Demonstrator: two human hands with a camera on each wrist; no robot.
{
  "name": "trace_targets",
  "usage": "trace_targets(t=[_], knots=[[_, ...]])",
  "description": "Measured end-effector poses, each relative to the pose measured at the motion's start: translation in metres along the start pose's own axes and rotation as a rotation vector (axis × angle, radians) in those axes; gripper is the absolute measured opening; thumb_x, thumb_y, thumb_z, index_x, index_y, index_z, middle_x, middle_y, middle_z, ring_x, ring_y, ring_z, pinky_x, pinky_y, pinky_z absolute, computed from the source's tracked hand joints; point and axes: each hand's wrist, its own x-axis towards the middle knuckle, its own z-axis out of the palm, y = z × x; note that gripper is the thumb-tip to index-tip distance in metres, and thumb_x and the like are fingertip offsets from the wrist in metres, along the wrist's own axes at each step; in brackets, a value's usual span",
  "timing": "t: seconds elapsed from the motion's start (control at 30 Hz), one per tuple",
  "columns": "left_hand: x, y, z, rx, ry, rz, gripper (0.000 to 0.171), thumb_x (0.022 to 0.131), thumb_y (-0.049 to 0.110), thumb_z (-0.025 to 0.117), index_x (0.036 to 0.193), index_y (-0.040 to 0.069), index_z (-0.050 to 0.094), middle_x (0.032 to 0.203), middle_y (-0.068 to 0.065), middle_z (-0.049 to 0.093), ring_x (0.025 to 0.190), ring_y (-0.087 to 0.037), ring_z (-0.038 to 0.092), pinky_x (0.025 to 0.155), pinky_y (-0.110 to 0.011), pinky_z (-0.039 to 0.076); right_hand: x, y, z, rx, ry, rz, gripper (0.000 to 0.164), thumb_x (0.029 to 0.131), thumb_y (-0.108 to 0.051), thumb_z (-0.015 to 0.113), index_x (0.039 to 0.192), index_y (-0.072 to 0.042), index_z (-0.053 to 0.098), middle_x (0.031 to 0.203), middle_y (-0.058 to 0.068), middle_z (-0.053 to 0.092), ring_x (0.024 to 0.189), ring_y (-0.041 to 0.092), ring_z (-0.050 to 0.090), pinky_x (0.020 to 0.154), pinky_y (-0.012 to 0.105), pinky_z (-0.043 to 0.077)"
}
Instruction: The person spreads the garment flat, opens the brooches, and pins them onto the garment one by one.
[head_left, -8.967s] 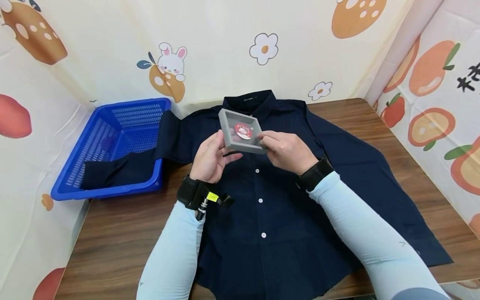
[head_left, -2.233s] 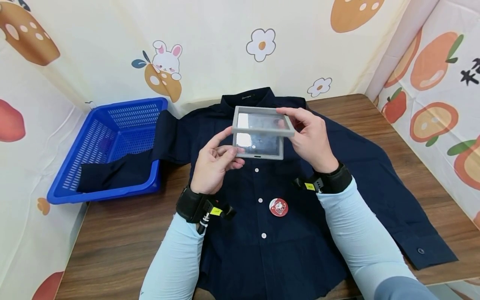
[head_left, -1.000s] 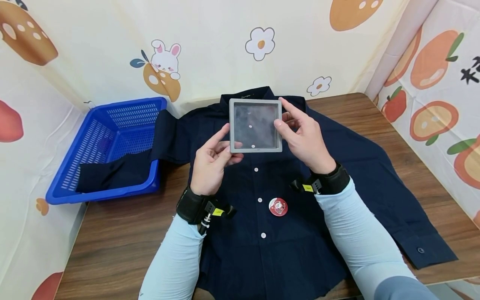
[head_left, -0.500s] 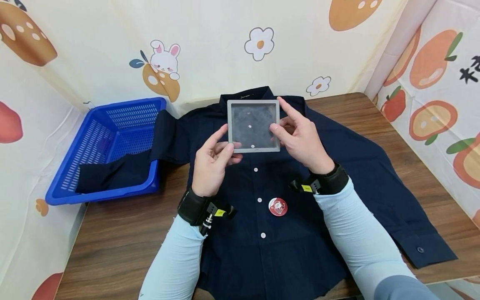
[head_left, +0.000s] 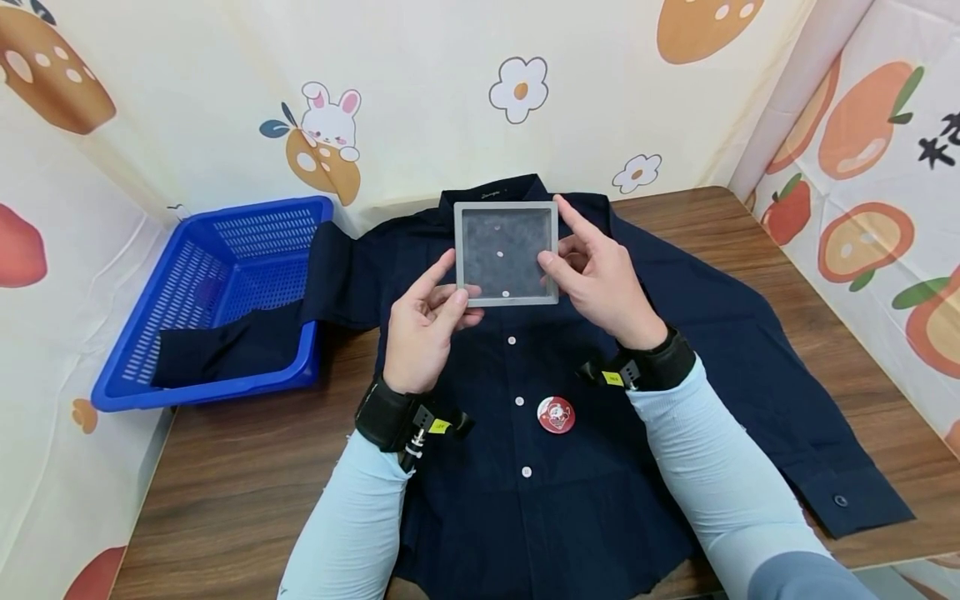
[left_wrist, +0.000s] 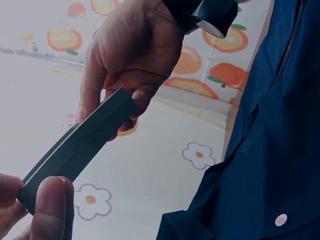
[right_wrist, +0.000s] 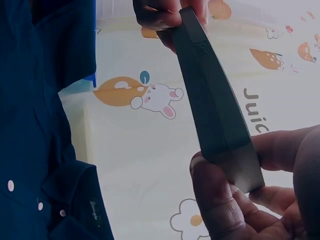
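A square grey display case (head_left: 517,262) with clear panes is held above the upper shirt, its two halves together. Through the panes, dark cloth and white buttons show. My left hand (head_left: 422,333) grips the lower left corner between thumb and fingers. On the right edge, my right hand (head_left: 600,279) pinches the frame with its thumb in front and index finger at the top corner. Edge-on, the case (right_wrist: 215,105) appears closed in the right wrist view. A round red pin badge (head_left: 556,415) lies on the navy shirt (head_left: 480,500), below the case and right of the button row.
A blue plastic basket (head_left: 210,387) stands at the left, with one shirt sleeve (head_left: 232,346) draped into it. The other sleeve (head_left: 750,375) spreads right over the wooden table (head_left: 247,467). Printed curtains (head_left: 435,108) hang behind and at both sides.
The badge, inside the case 9 seconds ago, now lies on the shirt. The case halves, apart 2.2 seconds ago, came together. Over the last half second, the hands and case barely move.
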Motion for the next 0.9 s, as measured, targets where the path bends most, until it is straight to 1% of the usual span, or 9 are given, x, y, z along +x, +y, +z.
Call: trace_targets(t=[0.13, 0.27, 0.4, 0.47, 0.57, 0.67, 0.8, 0.87, 0.9], knots=[[0.0, -0.002, 0.0, 0.027, 0.01, 0.005, 0.05, 0.095, 0.002, 0.058, 0.143, 0.008, 0.045, 0.107, -0.023, 0.063, 0.073, -0.019, 0.069, 0.072, -0.032, 0.056, -0.001, -0.001, 0.002, -0.021, -0.02, 0.001, 0.07, 0.095, -0.022, 0.062, 0.153, -0.027, 0.023, 0.099, 0.007, 0.062, 0.068, 0.02, 0.059, 0.053, 0.024, 0.045], [0.001, -0.004, -0.001, 0.064, 0.052, 0.023, 0.049, 0.093, 0.003, 0.061, 0.14, 0.008, 0.049, 0.102, -0.019, 0.06, 0.067, -0.019, 0.068, 0.066, -0.032, 0.057, -0.001, -0.002, 0.004, -0.049, -0.084, -0.026, 0.078, 0.095, -0.017, 0.062, 0.155, -0.024, 0.013, 0.107, 0.009, 0.057, 0.077, 0.019, 0.057, 0.055, 0.023, 0.043], [0.001, -0.004, -0.002, 0.049, 0.089, 0.028, 0.049, 0.091, 0.0, 0.062, 0.138, 0.007, 0.051, 0.099, -0.018, 0.058, 0.071, -0.025, 0.07, 0.067, -0.032, 0.057, -0.001, -0.004, 0.006, -0.099, -0.138, -0.07, 0.086, 0.094, -0.015, 0.063, 0.155, -0.023, 0.003, 0.109, 0.01, 0.054, 0.082, 0.019, 0.059, 0.06, 0.024, 0.045], [0.001, -0.003, -0.002, 0.041, 0.094, 0.026, 0.049, 0.091, -0.002, 0.062, 0.138, 0.007, 0.051, 0.098, -0.018, 0.058, 0.073, -0.028, 0.07, 0.068, -0.032, 0.057, 0.0, -0.004, 0.007, -0.122, -0.148, -0.088, 0.088, 0.093, -0.016, 0.063, 0.155, -0.023, 0.001, 0.109, 0.01, 0.053, 0.084, 0.02, 0.06, 0.061, 0.024, 0.045], [0.0, -0.001, -0.003, 0.022, 0.094, 0.027, 0.049, 0.091, -0.002, 0.062, 0.138, 0.006, 0.05, 0.099, -0.018, 0.058, 0.074, -0.029, 0.07, 0.069, -0.032, 0.057, -0.001, -0.004, 0.007, -0.124, -0.155, -0.09, 0.09, 0.094, -0.018, 0.063, 0.155, -0.025, -0.002, 0.11, 0.009, 0.053, 0.084, 0.019, 0.059, 0.059, 0.025, 0.044], [0.001, 0.001, -0.004, 0.004, 0.096, 0.03, 0.049, 0.091, -0.002, 0.062, 0.138, 0.004, 0.05, 0.1, -0.018, 0.057, 0.072, -0.022, 0.07, 0.07, -0.03, 0.057, -0.002, -0.005, 0.007, -0.102, -0.159, -0.074, 0.089, 0.095, -0.022, 0.062, 0.154, -0.029, -0.004, 0.107, 0.008, 0.056, 0.081, 0.017, 0.058, 0.057, 0.028, 0.044], [0.0, 0.003, -0.005, 0.013, 0.095, 0.028, 0.047, 0.092, -0.002, 0.061, 0.137, 0.002, 0.05, 0.101, -0.017, 0.057, 0.07, -0.018, 0.069, 0.07, -0.029, 0.057, -0.005, -0.008, 0.007, -0.013, -0.19, 0.003, 0.086, 0.096, -0.028, 0.06, 0.152, -0.04, -0.004, 0.091, 0.007, 0.064, 0.07, 0.017, 0.064, 0.062, 0.031, 0.052], [0.001, 0.003, -0.005, 0.027, 0.091, 0.03, 0.046, 0.092, -0.002, 0.061, 0.137, 0.003, 0.051, 0.102, -0.017, 0.057, 0.07, -0.018, 0.069, 0.07, -0.03, 0.057, -0.007, -0.018, 0.005, 0.003, -0.206, 0.044, 0.084, 0.097, -0.026, 0.058, 0.152, -0.039, -0.004, 0.083, 0.01, 0.065, 0.066, 0.023, 0.066, 0.066, 0.033, 0.055], [0.001, 0.003, -0.005, 0.029, 0.089, 0.033, 0.047, 0.092, -0.002, 0.061, 0.137, 0.003, 0.05, 0.102, -0.017, 0.057, 0.07, -0.018, 0.069, 0.07, -0.03, 0.057, -0.007, -0.018, 0.005, 0.01, -0.209, 0.054, 0.083, 0.097, -0.026, 0.058, 0.152, -0.039, -0.002, 0.081, 0.011, 0.065, 0.065, 0.023, 0.067, 0.067, 0.034, 0.055]])
